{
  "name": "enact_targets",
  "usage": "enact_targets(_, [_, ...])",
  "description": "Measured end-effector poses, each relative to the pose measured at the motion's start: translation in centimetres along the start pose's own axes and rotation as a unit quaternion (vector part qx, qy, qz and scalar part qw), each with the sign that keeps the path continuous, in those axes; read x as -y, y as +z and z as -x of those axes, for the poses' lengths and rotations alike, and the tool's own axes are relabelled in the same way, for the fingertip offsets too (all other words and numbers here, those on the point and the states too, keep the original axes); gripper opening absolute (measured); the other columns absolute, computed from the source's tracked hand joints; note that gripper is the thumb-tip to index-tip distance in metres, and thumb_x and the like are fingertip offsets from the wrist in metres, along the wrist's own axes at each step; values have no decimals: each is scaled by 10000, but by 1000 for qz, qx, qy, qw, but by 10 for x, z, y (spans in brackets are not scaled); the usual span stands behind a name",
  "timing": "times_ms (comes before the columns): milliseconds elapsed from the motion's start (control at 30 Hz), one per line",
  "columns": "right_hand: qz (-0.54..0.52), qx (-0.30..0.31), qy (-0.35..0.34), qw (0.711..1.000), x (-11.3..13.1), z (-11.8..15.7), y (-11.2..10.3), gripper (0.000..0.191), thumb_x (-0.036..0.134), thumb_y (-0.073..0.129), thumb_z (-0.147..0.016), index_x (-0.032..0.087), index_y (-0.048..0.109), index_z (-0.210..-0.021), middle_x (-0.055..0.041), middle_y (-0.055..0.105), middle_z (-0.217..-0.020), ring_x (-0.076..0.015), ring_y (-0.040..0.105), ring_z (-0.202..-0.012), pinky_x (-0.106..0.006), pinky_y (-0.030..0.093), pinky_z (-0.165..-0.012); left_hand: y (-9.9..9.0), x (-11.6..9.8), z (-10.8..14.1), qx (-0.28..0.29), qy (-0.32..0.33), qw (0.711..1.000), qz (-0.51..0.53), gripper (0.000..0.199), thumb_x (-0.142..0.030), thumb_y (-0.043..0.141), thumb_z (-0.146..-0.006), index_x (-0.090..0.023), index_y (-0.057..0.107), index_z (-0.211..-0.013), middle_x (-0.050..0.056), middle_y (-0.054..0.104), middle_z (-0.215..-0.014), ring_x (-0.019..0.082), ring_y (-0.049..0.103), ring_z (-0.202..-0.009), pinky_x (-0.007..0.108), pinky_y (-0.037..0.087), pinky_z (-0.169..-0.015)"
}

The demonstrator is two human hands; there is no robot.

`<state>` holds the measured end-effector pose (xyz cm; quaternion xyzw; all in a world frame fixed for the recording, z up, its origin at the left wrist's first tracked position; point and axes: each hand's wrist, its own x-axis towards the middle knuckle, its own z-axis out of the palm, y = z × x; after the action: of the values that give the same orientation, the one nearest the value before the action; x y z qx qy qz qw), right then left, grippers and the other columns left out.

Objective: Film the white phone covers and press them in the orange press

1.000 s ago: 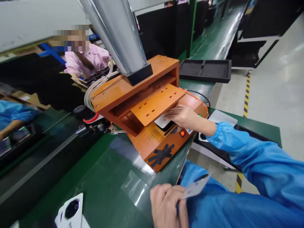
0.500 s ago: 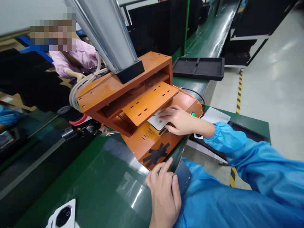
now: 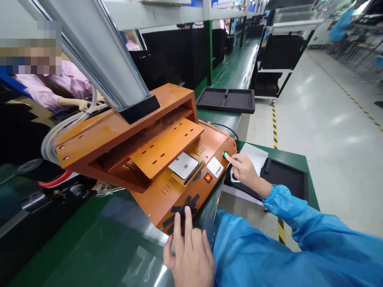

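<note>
"What's the right hand (image 3: 247, 172) doing?"

"Its forefinger touches the round green push button (image 3: 225, 154) at the right of the orange metal press (image 3: 176, 95); the others curl loosely, half open, holding nothing visible."

"And the left hand (image 3: 190, 255)?"

"Two fingers reach out straight to the black tape star (image 3: 186, 206). Whether it grips the dark blue flat panel (image 3: 210, 231), I cannot tell."

"The thin white rounded rectangular plate (image 3: 181, 167)?"

"Flat on the press's base, near side."
</note>
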<state>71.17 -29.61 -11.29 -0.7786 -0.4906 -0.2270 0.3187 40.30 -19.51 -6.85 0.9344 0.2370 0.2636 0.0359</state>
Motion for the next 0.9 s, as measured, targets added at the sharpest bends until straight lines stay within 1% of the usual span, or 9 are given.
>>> enact_targets(100, [-67,34,71,995,0,-1,-16,363,278,455,-982,187,639,-1281,-107,647,-995,-215,598,-882,-380,516,-803,-9,-9,-2,-29,1,999,41,162,-181,564,-931,-205,546,-772,84,646,-1409,339,523,-1337,479,308,-949])
enact_targets(167, [-146,151,165,964,-1,5,-34,383,463,493,-983,148,681,-1090,-82,644,-841,-181,585,-726,-330,519,-695,-12,-23,-1,-76,25,993,88,116,-185,597,-926,-209,616,-814,62,743,-1242,284,603,-1200,439,311,-900])
enact_targets(233, [-264,391,247,846,0,18,-50,584,660,434,-963,136,676,-877,-47,607,-669,-141,541,-564,-280,489,-566,-9,-39,2,-127,73,978,149,74,-211,631,-931,-205,682,-877,44,784,-1085,226,642,-1060,408,319,-875])
enact_targets(300, [-377,602,283,644,4,39,-61,783,815,322,-914,119,670,-828,-51,610,-619,-128,541,-503,-255,473,-505,3,-54,6,-138,149,960,194,71,-235,665,-927,-196,721,-945,34,780,-1051,199,645,-1023,386,335,-874])
enact_targets(367, [-431,667,294,532,11,62,-65,872,898,341,-841,102,684,-936,-65,658,-688,-129,582,-524,-247,491,-516,18,-67,9,-105,236,946,197,126,-236,688,-914,-188,734,-1020,43,756,-1117,198,636,-1058,373,357,-891])
enact_targets(467, [-406,644,300,575,16,87,-65,869,899,496,-764,116,659,-1104,-67,705,-818,-140,635,-596,-248,515,-573,36,-77,12,-27,307,938,159,208,-244,682,-914,-181,720,-1108,80,696,-1276,230,598,-1179,383,398,-942])
enact_targets(600, [-263,604,301,689,-20,80,-63,646,722,538,-875,141,652,-1134,-100,733,-966,-192,691,-779,-275,529,-682,37,-74,15,98,233,953,167,501,-477,660,-918,-231,602,-1351,104,557,-1489,300,551,-1283,477,463,-987])
enact_targets(733, [-39,510,306,803,-84,57,-46,405,479,537,-962,123,643,-1125,-170,731,-989,-258,689,-931,-324,494,-799,26,-57,25,128,183,947,232,338,-425,592,-966,-205,663,-1213,101,705,-1235,265,657,-1031,462,532,-902])
enact_targets(900, [83,474,238,844,-110,59,-7,229,334,670,-899,154,689,-1040,-125,742,-886,-233,693,-869,-286,444,-776,11,-41,43,150,122,933,305,175,-263,578,-979,-228,684,-1114,48,742,-1028,201,681,-899,390,564,-818])
